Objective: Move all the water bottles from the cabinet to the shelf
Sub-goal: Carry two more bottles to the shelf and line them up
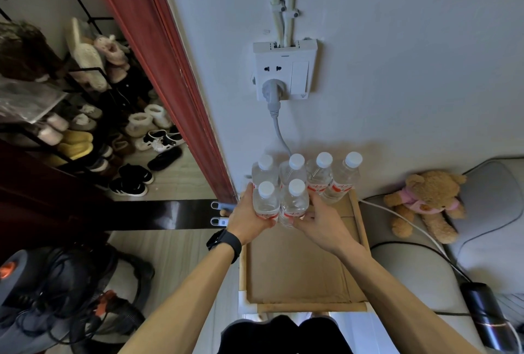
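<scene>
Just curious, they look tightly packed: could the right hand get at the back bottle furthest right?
Probably yes. Only bare cardboard lies in front of the far-right bottle, and the right hand is close beside it. It grips a front bottle now, though, so it would have to let go first.

The shelf top, a cardboard sheet inside a pale wooden frame, sits against the wall. Six capped water bottles cluster upright at its far end: four behind, two in front.
</scene>
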The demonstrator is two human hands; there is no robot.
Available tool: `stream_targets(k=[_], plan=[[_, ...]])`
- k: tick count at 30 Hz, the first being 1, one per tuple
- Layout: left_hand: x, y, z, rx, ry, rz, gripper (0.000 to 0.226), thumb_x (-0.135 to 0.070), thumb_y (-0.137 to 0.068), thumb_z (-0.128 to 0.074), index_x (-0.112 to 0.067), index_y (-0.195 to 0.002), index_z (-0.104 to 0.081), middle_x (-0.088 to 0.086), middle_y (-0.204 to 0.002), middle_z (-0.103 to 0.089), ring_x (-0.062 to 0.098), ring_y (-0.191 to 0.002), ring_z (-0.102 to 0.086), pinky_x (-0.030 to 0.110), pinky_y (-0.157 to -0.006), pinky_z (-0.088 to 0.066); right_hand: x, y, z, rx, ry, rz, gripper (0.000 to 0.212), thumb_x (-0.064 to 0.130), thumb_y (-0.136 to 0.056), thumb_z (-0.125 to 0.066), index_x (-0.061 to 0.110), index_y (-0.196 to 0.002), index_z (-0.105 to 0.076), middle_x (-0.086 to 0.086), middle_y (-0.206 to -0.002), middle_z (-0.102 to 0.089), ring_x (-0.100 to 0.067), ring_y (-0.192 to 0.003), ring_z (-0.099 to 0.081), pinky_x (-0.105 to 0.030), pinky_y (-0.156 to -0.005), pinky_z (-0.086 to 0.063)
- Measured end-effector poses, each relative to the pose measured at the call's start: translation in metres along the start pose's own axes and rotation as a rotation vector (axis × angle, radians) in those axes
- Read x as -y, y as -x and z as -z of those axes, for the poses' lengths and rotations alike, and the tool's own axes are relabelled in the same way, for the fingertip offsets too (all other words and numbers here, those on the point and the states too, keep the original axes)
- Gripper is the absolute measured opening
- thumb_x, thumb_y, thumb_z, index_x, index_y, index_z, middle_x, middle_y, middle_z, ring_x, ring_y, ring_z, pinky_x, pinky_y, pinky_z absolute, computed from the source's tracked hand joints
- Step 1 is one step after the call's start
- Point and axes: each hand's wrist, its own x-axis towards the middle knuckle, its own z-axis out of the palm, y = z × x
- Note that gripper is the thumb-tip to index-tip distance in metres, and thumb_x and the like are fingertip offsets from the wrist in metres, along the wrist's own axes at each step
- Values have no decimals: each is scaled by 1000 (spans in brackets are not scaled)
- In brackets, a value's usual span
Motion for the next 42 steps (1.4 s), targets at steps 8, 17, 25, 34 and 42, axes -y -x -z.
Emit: stream_targets(k=[8,17,25,34,42], plan=[[5,0,3,34,30,-4,85,-26,-62,-85,-31,-133,-39,-11,-121,-58,8,-108,-58,20,-80,-44,1,-2,-1,-10,37,-15,79,64,-67,-78,49,-133,-37,32,-121,-57,-3,-111,-61,-38,-89,-56],[4,-2,9,31,55,-29,94,-33,-57,-86,-34,-136,-35,-14,-121,-59,8,-112,-57,37,-96,-50,7,-6,-3,-28,78,-17,72,63,-67,-73,49,-128,-37,26,-122,-58,-11,-111,-61,-25,-77,-46],[2,1,8,30,78,-30,111,-32,-59,-88,-45,-143,-17,-15,-129,-55,9,-116,-57,32,-95,-49,3,-5,0,-10,48,-4,78,63,-73,-75,46,-139,-37,35,-128,-54,3,-116,-55,-23,-88,-47],[-7,2,4,12,47,-42,116,-27,-62,-87,-39,-150,-12,-5,-131,-57,18,-121,-54,47,-99,-48,3,1,6,-17,54,-33,67,68,-74,-72,68,-126,-30,51,-116,-48,26,-101,-48,-5,-80,-40],[-7,5,11,78,36,-59,125,-19,-65,-87,-37,-154,-1,-11,-141,-48,11,-126,-51,35,-103,-48,4,-7,0,24,62,-57,74,60,-72,-75,39,-134,-41,19,-128,-60,-11,-114,-61,-42,-92,-53]])
